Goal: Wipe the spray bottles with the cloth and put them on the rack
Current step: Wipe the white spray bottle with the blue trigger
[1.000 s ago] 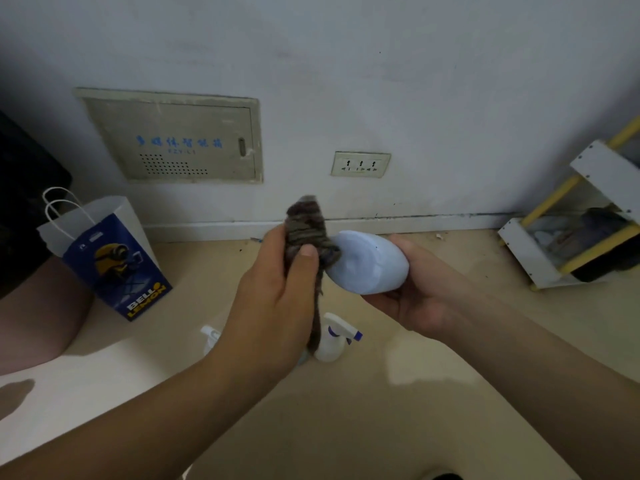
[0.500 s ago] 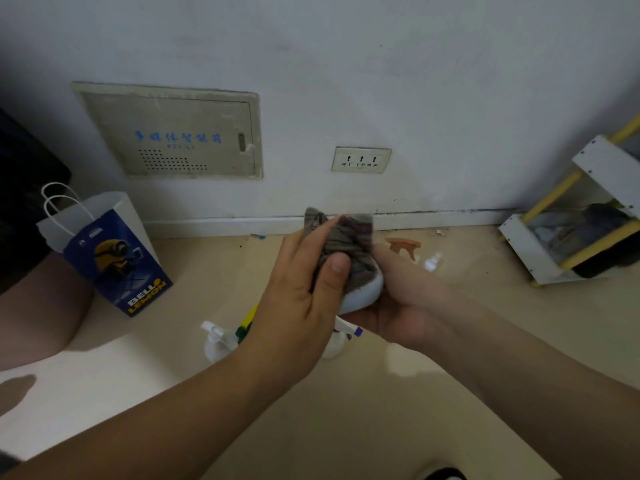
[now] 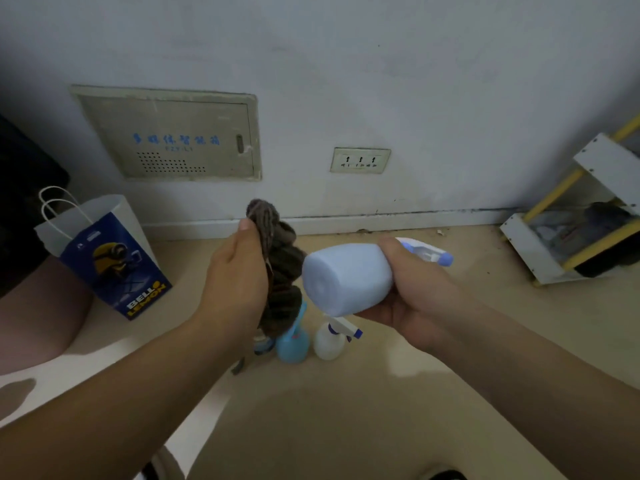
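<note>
Grips the pale blue spray bottle in the right hand, fingers and thumb curled round its shoulder, base tipped toward the camera, nozzle toward the wall; pinches the bunched brown cloth in the left hand, thumb clamped near its top; has drawn the cloth off the base it covered half a second ago, now hanging just beside it; probably means this wipe is nearly done, with the rack, well apart at right, next; leaves a blue bottle and a white bottle on the floor below.

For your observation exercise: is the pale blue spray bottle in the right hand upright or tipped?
Tipped. The pale blue spray bottle lies sideways in the right hand, base toward the camera, nozzle away.
</note>
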Tool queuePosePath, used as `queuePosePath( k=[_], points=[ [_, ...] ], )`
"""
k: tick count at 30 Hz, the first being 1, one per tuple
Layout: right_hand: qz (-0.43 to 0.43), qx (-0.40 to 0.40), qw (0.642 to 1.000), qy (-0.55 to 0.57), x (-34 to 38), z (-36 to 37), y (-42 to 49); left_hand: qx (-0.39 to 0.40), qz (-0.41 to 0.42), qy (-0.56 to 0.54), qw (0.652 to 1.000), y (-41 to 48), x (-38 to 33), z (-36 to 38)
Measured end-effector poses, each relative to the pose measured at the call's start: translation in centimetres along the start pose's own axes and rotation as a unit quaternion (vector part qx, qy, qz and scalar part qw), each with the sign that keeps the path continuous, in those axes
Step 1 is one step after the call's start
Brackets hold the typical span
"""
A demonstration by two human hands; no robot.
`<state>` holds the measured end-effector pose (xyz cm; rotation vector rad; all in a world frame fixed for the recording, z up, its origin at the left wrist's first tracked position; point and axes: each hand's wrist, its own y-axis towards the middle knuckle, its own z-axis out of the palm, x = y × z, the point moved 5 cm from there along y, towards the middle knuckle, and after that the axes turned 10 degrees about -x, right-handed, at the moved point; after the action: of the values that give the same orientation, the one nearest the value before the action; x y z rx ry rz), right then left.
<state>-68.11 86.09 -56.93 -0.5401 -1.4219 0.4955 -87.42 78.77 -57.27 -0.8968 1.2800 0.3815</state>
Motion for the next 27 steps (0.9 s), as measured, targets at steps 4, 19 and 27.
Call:
queuePosePath(
  k=[4, 19, 27],
  points=[
    [-0.04, 0.006, 0.999, -0.035, 0.2, 0.2, 0.0, 0.099, 0.323, 0.104, 0.935, -3.7, -2.8, 1.1],
    [-0.2, 0.12, 0.956, -0.176, -0.5, 1.7, -1.8, 0.119, -0.145, 0.07, 0.98, -2.5, 3.8, 2.3],
    [-0.212, 0.134, 0.956, -0.155, -0.1, 2.1, -1.6, 0.188, 0.305, 0.147, 0.922, -4.8, 0.0, 2.8]
  ],
)
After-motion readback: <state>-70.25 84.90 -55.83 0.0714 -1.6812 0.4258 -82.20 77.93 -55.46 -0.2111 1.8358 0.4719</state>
